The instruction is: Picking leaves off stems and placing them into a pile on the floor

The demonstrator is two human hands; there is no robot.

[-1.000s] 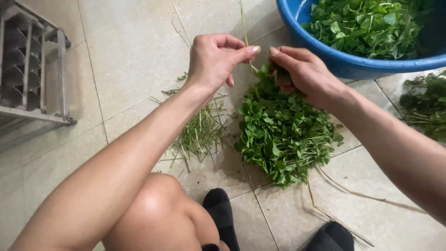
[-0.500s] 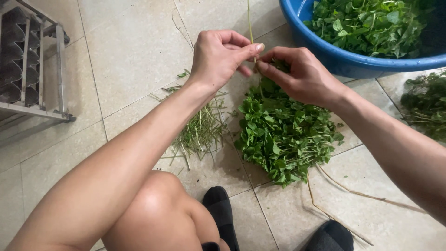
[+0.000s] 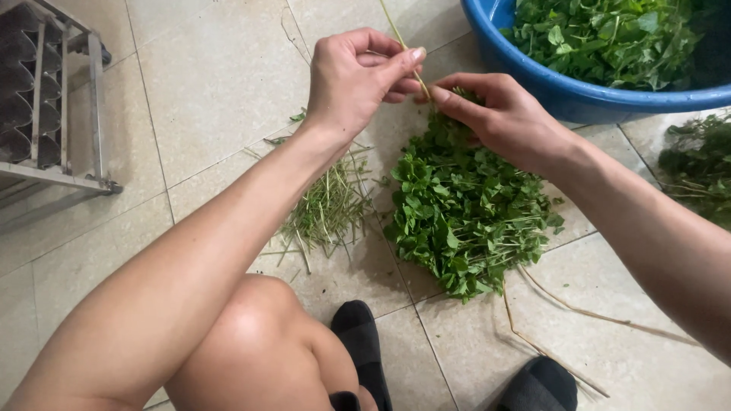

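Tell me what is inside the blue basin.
The blue basin holds a heap of leafy green sprigs, filling the part in view. Its bottom is covered by the greens, and the frame cuts off its far side, so anything beneath or beyond cannot be seen.

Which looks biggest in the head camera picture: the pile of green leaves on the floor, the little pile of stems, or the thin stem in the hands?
1. Pile of green leaves, the largest.
2. Pile of stems, clearly smaller.
3. Thin stem pinched by the left hand and right hand, the smallest.
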